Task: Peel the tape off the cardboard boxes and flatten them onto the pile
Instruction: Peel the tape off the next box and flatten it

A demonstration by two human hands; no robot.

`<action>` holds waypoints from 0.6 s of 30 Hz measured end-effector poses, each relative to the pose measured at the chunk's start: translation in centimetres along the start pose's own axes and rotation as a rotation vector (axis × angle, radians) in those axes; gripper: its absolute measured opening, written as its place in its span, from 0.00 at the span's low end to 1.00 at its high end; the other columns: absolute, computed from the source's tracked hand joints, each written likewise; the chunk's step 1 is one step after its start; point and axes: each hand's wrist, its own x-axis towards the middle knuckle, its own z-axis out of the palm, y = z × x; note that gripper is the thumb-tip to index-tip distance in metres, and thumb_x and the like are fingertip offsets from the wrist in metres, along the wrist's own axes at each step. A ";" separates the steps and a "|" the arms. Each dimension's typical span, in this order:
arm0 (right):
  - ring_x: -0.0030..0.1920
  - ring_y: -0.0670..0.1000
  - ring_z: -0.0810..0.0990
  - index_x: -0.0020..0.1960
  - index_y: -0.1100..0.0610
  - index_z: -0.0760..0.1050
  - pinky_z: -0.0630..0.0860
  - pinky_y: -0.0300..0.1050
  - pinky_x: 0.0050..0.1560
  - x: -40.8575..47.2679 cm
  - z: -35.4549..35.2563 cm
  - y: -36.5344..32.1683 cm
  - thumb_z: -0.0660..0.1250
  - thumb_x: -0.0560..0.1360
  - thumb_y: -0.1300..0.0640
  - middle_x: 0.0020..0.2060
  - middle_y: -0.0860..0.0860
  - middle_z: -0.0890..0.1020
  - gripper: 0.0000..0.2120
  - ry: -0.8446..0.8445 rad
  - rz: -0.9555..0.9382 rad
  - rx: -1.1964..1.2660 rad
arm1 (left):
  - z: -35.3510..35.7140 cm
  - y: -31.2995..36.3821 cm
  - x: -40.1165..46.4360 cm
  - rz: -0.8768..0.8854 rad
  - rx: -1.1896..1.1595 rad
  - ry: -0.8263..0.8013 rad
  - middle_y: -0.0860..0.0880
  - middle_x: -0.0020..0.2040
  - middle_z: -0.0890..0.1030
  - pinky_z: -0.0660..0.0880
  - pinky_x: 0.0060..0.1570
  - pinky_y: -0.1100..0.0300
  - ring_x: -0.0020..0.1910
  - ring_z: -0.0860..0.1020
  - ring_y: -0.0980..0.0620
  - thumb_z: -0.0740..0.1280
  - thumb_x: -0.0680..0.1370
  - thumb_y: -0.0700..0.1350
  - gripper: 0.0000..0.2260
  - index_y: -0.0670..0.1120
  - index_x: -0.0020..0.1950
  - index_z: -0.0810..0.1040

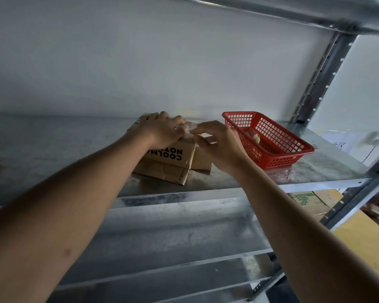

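On the shelf [53, 149], the left hand [162, 130] grips the cardboard box [169, 162]; the right hand [219, 143] pinches tape [190, 127] at its 12 o'clock edge. Pulling sharply could tear the tape or knock the basket [293, 158] at 3 o'clock.

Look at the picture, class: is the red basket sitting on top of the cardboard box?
No, the red basket stands on the metal shelf beside the cardboard box, on its right.

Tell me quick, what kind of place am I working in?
Probably a storeroom or stockroom: galvanized metal shelving with slotted uprights, flattened cardboard boxes on the shelf, and a red plastic basket beside them.
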 end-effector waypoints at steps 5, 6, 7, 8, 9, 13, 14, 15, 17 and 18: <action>0.42 0.47 0.86 0.53 0.50 0.87 0.83 0.47 0.49 0.3 0.2 -0.5 0.78 0.74 0.53 0.45 0.44 0.87 0.08 0.000 0.086 -0.047 | -0.1 0.1 -0.2 0.008 0.003 -0.003 0.44 0.78 0.65 0.58 0.75 0.36 0.78 0.61 0.38 0.43 0.82 0.69 0.26 0.63 0.78 0.62; 0.39 0.45 0.86 0.50 0.49 0.88 0.82 0.44 0.47 0.5 0.2 -0.5 0.79 0.73 0.52 0.39 0.40 0.85 0.06 0.001 0.107 -0.037 | -0.1 0.1 -0.2 0.011 0.007 -0.001 0.44 0.79 0.65 0.58 0.75 0.36 0.78 0.61 0.39 0.43 0.83 0.68 0.27 0.63 0.78 0.62; 0.38 0.43 0.85 0.48 0.49 0.88 0.80 0.40 0.44 0.6 0.1 -0.5 0.80 0.72 0.52 0.34 0.37 0.83 0.05 -0.001 0.130 -0.018 | -0.1 0.1 -0.3 0.016 0.012 0.000 0.44 0.79 0.65 0.58 0.76 0.36 0.79 0.61 0.39 0.43 0.83 0.69 0.27 0.62 0.78 0.62; 0.36 0.41 0.85 0.46 0.48 0.88 0.78 0.37 0.40 0.7 0.1 -0.4 0.80 0.72 0.53 0.31 0.36 0.82 0.04 -0.007 0.154 0.010 | -0.2 0.1 -0.3 0.020 0.016 0.001 0.44 0.79 0.65 0.57 0.76 0.36 0.79 0.61 0.39 0.43 0.83 0.69 0.27 0.62 0.79 0.61; 0.36 0.40 0.85 0.45 0.47 0.87 0.76 0.34 0.39 0.7 0.1 -0.2 0.80 0.72 0.54 0.30 0.36 0.83 0.04 -0.014 0.178 0.046 | -0.2 0.1 -0.3 0.026 0.021 0.003 0.45 0.79 0.65 0.57 0.76 0.36 0.79 0.61 0.39 0.43 0.83 0.69 0.27 0.62 0.79 0.61; 0.40 0.48 0.88 0.45 0.53 0.87 0.85 0.49 0.51 0.9 0.1 0.2 0.80 0.72 0.60 0.37 0.47 0.88 0.04 -0.008 0.274 0.202 | -0.4 0.0 -0.5 0.051 0.028 0.000 0.46 0.80 0.64 0.55 0.77 0.37 0.80 0.60 0.40 0.43 0.83 0.69 0.28 0.62 0.81 0.60; 0.40 0.49 0.88 0.45 0.54 0.87 0.85 0.51 0.51 0.9 0.2 0.3 0.79 0.73 0.61 0.37 0.49 0.88 0.03 -0.004 0.297 0.240 | -0.4 -0.1 -0.5 0.058 0.025 -0.002 0.46 0.81 0.63 0.55 0.77 0.38 0.80 0.60 0.40 0.43 0.83 0.69 0.28 0.62 0.81 0.60; 0.39 0.50 0.88 0.45 0.56 0.87 0.86 0.51 0.50 0.9 0.4 0.3 0.78 0.73 0.62 0.37 0.51 0.88 0.03 0.004 0.319 0.278 | -0.4 -0.2 -0.5 0.065 0.020 -0.004 0.46 0.81 0.63 0.55 0.78 0.38 0.80 0.59 0.40 0.43 0.83 0.69 0.28 0.62 0.81 0.60; 0.38 0.52 0.89 0.45 0.61 0.86 0.86 0.52 0.48 0.8 0.5 0.4 0.76 0.75 0.66 0.37 0.54 0.88 0.02 0.025 0.376 0.376 | -0.4 -0.4 -0.5 0.076 0.011 -0.008 0.47 0.81 0.63 0.54 0.78 0.39 0.80 0.59 0.41 0.44 0.83 0.69 0.28 0.63 0.81 0.60; 0.39 0.53 0.89 0.46 0.63 0.85 0.86 0.52 0.47 0.9 0.5 0.6 0.75 0.76 0.67 0.37 0.55 0.88 0.01 0.036 0.408 0.427 | -0.4 -0.5 -0.5 0.081 0.012 -0.010 0.47 0.81 0.63 0.54 0.78 0.40 0.80 0.59 0.41 0.44 0.83 0.69 0.28 0.63 0.81 0.60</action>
